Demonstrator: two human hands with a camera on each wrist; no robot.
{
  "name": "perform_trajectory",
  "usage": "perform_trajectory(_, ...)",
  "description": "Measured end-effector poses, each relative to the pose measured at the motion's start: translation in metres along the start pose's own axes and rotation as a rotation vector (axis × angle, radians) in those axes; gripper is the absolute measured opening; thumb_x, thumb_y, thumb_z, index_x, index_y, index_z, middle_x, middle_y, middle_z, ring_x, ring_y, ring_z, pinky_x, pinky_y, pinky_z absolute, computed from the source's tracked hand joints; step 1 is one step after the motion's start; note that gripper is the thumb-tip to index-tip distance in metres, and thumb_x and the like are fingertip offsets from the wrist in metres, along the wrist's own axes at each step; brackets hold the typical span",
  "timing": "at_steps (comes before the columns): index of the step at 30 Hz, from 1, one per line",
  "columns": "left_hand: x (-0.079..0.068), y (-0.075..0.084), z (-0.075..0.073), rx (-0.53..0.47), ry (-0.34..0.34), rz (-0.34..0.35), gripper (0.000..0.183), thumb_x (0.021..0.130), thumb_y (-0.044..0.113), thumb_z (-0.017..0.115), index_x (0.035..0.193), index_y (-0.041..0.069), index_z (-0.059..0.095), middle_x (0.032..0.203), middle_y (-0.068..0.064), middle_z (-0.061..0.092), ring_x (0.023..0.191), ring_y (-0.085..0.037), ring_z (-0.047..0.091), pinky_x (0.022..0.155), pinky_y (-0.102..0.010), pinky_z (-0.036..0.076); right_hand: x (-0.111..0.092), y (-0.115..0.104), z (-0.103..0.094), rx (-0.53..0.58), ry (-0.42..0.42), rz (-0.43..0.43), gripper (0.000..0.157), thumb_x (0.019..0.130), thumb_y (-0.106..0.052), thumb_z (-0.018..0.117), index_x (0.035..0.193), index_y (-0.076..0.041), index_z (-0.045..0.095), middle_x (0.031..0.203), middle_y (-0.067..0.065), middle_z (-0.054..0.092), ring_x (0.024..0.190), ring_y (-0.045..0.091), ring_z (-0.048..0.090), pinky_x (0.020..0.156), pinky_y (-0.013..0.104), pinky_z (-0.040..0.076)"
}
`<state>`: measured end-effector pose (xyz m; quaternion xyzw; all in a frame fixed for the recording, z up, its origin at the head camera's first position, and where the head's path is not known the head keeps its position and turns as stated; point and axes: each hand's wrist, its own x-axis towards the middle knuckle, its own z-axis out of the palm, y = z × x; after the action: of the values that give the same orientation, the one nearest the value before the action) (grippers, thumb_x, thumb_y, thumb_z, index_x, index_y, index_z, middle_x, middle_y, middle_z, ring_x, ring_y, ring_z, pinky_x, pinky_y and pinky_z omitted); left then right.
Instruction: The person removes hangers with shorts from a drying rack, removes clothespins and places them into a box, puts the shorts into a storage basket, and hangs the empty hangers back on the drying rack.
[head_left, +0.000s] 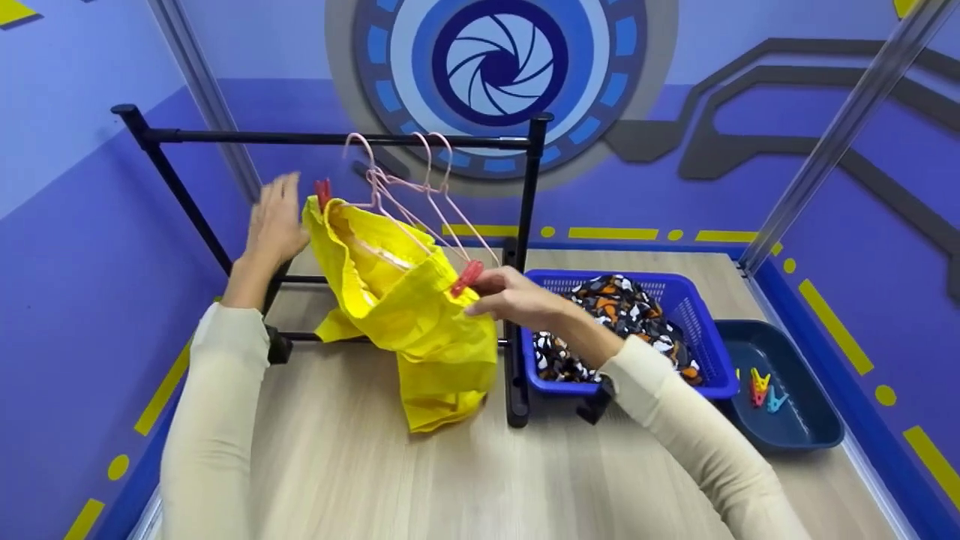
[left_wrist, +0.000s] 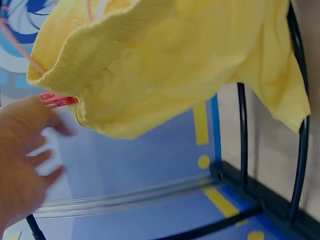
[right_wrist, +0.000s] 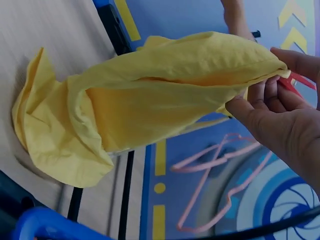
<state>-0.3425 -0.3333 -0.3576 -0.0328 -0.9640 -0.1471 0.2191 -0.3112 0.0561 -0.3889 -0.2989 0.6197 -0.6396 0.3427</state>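
Yellow shorts hang by the waistband from a pink hanger on the black rack. A red clothespin clips the waistband at the left, and another red clothespin sits at its right end. My right hand pinches the waistband edge beside that right clothespin; in the right wrist view the thumb lies on the yellow cloth. My left hand is raised just left of the left clothespin, fingers spread and holding nothing; the left wrist view shows it blurred beside the red clothespin.
Two more pink hangers hang on the rack's top bar. Right of the rack stands a blue basket with black, orange and white patterned cloth. Beyond it, a dark tray holds several coloured clothespins.
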Motion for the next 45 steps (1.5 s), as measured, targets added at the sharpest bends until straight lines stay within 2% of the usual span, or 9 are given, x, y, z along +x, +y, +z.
perform_trajectory(4, -0.006, 0.0, -0.004, -0.146, -0.224, 0.045, 0.068, 0.078, 0.002, 0.064, 0.139, -0.006, 0.034, 0.139, -0.031, 0.039, 0.128, -0.048, 0.033, 0.106, -0.061, 0.026, -0.018, -0.011, -0.019, 0.001, -0.052, -0.031, 0.031, 0.083, 0.003, 0.059, 0.114, 0.003, 0.062, 0.11, 0.011, 0.063, 0.098, 0.019, 0.062, 0.086, 0.031, 0.053)
perform_trajectory(10, -0.015, 0.014, -0.011, -0.311, -0.343, 0.198, 0.032, 0.084, 0.006, 0.067, 0.11, -0.009, 0.057, 0.12, -0.03, 0.054, 0.115, -0.044, 0.046, 0.103, -0.056, 0.032, -0.05, -0.032, -0.053, 0.01, -0.125, -0.054, 0.031, 0.085, 0.005, 0.055, 0.114, 0.0, 0.064, 0.11, 0.012, 0.066, 0.096, 0.021, 0.065, 0.085, 0.035, 0.054)
perform_trajectory(16, -0.017, 0.039, -0.027, -0.372, -0.497, 0.2, 0.028, 0.09, 0.012, 0.063, 0.113, -0.002, 0.057, 0.114, -0.022, 0.058, 0.103, -0.034, 0.051, 0.093, -0.049, 0.044, -0.078, -0.052, -0.09, 0.02, -0.137, -0.107, 0.034, 0.088, 0.011, 0.048, 0.116, 0.001, 0.063, 0.114, 0.013, 0.065, 0.098, 0.022, 0.065, 0.085, 0.035, 0.054)
perform_trajectory(21, -0.017, 0.064, -0.039, -0.45, -0.616, 0.19, 0.033, 0.09, 0.025, 0.065, 0.119, 0.009, 0.059, 0.111, -0.01, 0.063, 0.092, -0.023, 0.057, 0.082, -0.03, 0.05, -0.104, -0.071, -0.126, -0.002, -0.05, -0.243, 0.038, 0.091, 0.012, 0.043, 0.128, 0.01, 0.051, 0.122, 0.02, 0.061, 0.101, 0.027, 0.065, 0.085, 0.04, 0.054)
perform_trajectory(25, -0.013, 0.09, -0.046, -0.585, -0.673, 0.244, 0.035, 0.09, 0.029, 0.064, 0.12, 0.012, 0.058, 0.107, -0.008, 0.064, 0.086, -0.022, 0.061, 0.079, -0.025, 0.052, -0.126, -0.088, -0.15, -0.019, 0.111, -0.311, 0.038, 0.095, 0.009, 0.043, 0.133, 0.011, 0.045, 0.12, 0.021, 0.062, 0.097, 0.028, 0.067, 0.08, 0.039, 0.055)
perform_trajectory(29, -0.006, 0.124, -0.054, -0.698, -0.674, 0.287, 0.034, 0.091, 0.026, 0.063, 0.122, 0.013, 0.056, 0.107, -0.009, 0.064, 0.084, -0.024, 0.063, 0.079, -0.026, 0.054, -0.146, -0.107, -0.168, -0.031, 0.268, -0.313, 0.038, 0.096, 0.004, 0.045, 0.134, 0.009, 0.045, 0.117, 0.02, 0.064, 0.092, 0.027, 0.069, 0.076, 0.038, 0.055)
perform_trajectory(36, 0.006, 0.181, -0.066, -0.802, -0.637, 0.328, 0.04, 0.092, 0.023, 0.062, 0.13, 0.014, 0.054, 0.115, -0.008, 0.062, 0.091, -0.025, 0.064, 0.083, -0.03, 0.054, -0.172, -0.138, -0.186, -0.125, 0.398, -0.39, 0.037, 0.093, 0.006, 0.049, 0.13, 0.011, 0.048, 0.109, 0.016, 0.066, 0.086, 0.022, 0.068, 0.073, 0.031, 0.055)
perform_trajectory(40, 0.018, 0.197, -0.051, -0.822, -0.529, 0.367, 0.04, 0.09, 0.026, 0.064, 0.129, 0.018, 0.057, 0.113, -0.003, 0.061, 0.09, -0.02, 0.062, 0.081, -0.029, 0.054, -0.177, -0.151, -0.192, -0.414, 0.602, -0.414, 0.036, 0.093, 0.006, 0.049, 0.128, 0.005, 0.054, 0.11, 0.005, 0.062, 0.085, 0.014, 0.061, 0.073, 0.017, 0.053)
perform_trajectory(45, 0.034, 0.226, -0.038, -0.732, -0.323, 0.411, 0.032, 0.09, 0.027, 0.065, 0.122, 0.02, 0.063, 0.107, 0.0, 0.065, 0.082, -0.013, 0.058, 0.076, -0.026, 0.051, -0.179, -0.159, -0.201, -0.794, 0.967, -0.401, 0.032, 0.091, 0.004, 0.05, 0.119, 0.0, 0.064, 0.097, -0.009, 0.056, 0.084, 0.005, 0.052, 0.07, 0.009, 0.045)
